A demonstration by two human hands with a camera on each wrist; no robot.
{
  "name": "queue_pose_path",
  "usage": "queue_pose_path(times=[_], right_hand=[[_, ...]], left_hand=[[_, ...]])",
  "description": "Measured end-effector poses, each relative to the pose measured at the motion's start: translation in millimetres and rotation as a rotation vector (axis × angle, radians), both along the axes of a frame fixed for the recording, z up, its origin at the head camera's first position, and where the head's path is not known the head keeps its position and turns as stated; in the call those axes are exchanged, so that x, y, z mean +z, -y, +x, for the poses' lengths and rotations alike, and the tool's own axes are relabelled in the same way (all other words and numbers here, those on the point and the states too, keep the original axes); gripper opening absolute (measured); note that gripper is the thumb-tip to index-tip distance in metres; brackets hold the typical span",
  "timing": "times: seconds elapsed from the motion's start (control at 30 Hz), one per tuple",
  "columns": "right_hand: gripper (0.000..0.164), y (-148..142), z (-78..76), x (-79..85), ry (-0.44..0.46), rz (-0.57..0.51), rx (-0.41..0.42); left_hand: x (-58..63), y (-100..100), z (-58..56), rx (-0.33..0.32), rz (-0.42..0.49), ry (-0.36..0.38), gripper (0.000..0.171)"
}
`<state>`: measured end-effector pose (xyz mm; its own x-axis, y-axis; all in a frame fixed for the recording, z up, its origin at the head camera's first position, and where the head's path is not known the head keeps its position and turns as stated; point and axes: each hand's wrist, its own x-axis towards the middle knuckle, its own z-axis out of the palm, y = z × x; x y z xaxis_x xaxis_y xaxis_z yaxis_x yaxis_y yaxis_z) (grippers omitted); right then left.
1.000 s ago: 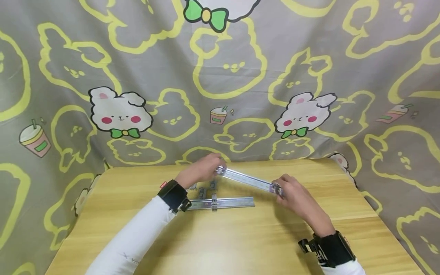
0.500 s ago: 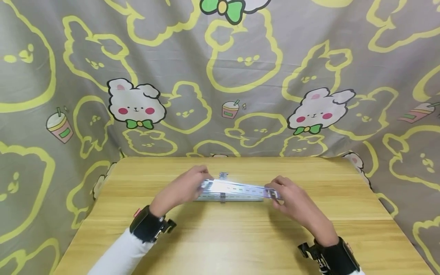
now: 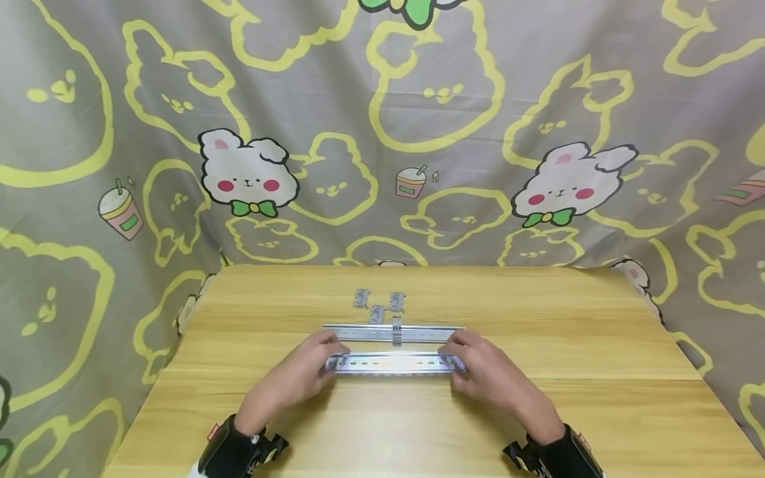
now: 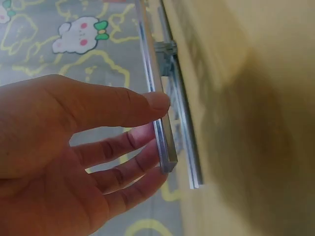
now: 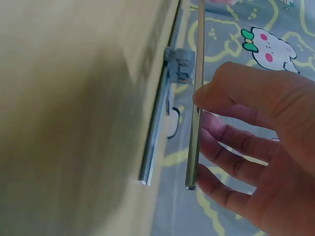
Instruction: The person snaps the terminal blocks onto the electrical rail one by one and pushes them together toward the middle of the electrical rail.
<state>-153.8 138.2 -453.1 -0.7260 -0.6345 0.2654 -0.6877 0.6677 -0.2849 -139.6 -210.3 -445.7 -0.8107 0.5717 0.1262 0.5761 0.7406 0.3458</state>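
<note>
Both hands hold a slotted metal DIN rail level, one at each end. My left hand pinches its left end, thumb on one edge and fingers on the other, as the left wrist view shows. At the right end, my right hand grips it the same way. The held rail is raised off the table, in front of a second DIN rail lying on the wood. Grey clip-on pieces sit together across that second rail, right of its middle; they also show in the right wrist view.
Behind the rails, three loose grey plastic pieces lie on the wooden table. A grey patterned curtain hangs along the table's back edge and both sides.
The held rail has come from a slant over the back of the table to level, nearer the body and in front of the second rail. The loose pieces are uncovered now. Both hands keep their grip.
</note>
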Motion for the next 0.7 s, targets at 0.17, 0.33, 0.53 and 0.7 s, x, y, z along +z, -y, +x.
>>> queue_pose_path(times=[0.17, 0.33, 0.53, 0.7], right_hand=[[0.035, 3, 3.5, -9.3, 0.037, -0.006, -0.021], [0.034, 6, 4.0, -17.9, 0.077, 0.006, -0.03], [0.033, 5, 3.2, -26.2, 0.092, -0.01, -0.027], [0.032, 4, 0.5, -29.6, 0.105, -0.012, -0.027]], left_hand=[[-8.9, 3, 4.7, 0.016, 0.012, 0.014, 0.037], [-16.7, 7, 1.7, 0.033, 0.014, 0.027, 0.037], [-26.4, 9, -3.3, 0.018, 0.043, 0.04, 0.035], [-29.7, 8, -3.0, 0.031, 0.042, 0.036, 0.033]])
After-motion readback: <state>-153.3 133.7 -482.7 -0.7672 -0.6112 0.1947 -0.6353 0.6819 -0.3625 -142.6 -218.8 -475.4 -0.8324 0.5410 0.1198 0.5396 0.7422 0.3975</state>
